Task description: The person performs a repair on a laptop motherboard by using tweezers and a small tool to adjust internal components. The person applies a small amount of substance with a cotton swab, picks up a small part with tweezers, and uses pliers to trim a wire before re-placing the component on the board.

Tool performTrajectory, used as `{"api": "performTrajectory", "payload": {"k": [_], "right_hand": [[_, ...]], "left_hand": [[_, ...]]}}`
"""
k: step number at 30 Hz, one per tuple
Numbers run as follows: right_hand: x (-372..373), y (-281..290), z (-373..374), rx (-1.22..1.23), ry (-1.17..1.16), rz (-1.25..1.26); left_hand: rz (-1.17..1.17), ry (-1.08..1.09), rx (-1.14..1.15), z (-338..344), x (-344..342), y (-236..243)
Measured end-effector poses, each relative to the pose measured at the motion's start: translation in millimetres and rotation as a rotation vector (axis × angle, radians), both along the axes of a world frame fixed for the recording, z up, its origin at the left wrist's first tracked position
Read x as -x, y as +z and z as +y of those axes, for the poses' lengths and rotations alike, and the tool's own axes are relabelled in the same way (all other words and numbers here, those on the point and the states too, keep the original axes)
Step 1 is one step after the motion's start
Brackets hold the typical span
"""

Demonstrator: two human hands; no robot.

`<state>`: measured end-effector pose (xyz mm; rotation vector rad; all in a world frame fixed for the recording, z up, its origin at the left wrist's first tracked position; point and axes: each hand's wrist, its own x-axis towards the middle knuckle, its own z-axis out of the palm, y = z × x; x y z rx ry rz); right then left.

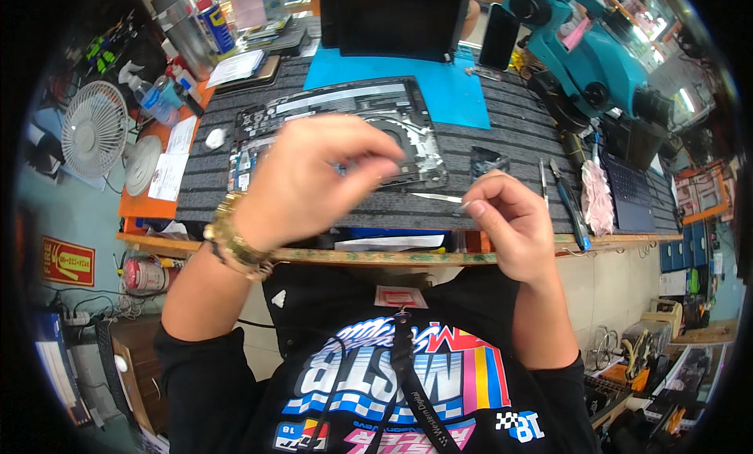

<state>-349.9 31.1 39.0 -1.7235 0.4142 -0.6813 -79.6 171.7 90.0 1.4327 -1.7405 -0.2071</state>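
An opened laptop base (pixel 420 116) lies on the grey striped mat, its inner parts and fan exposed. Over its front part hovers my left hand (pixel 314 175), slightly blurred, with thumb and forefinger drawn close together. Whatever they may pinch is too small to make out. My right hand (pixel 514 226), at the mat's front edge, is closed on a thin silver pointed strip (pixel 435 196) held between thumb and forefinger. The strip points left, toward the laptop base's front edge. Just beyond my right hand sits a small black crumpled packet (pixel 488 162).
A blue mat (pixel 463 101) lies under a dark screen (pixel 392 22) at the back. A teal microscope (pixel 596 54) stands at the back right. Tweezers (pixel 543 179), pliers (pixel 571 207), a pink cloth (pixel 598 195) and a keyboard (pixel 631 191) lie right. A fan (pixel 94 128) stands left.
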Motion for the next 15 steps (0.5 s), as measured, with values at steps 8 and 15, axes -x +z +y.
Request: {"api": "performTrajectory", "payload": {"k": [8, 15], "right_hand": [[11.8, 2.8, -4.6, 0.031, -0.036, -0.022], [22.1, -7.3, -17.1, -0.088, -0.144, 0.070]], "left_hand": [[0.013, -0.269, 0.112, -52.1, 51.4, -24.3], [-0.104, -0.188, 0.203, -75.6, 71.2, -35.8]]}}
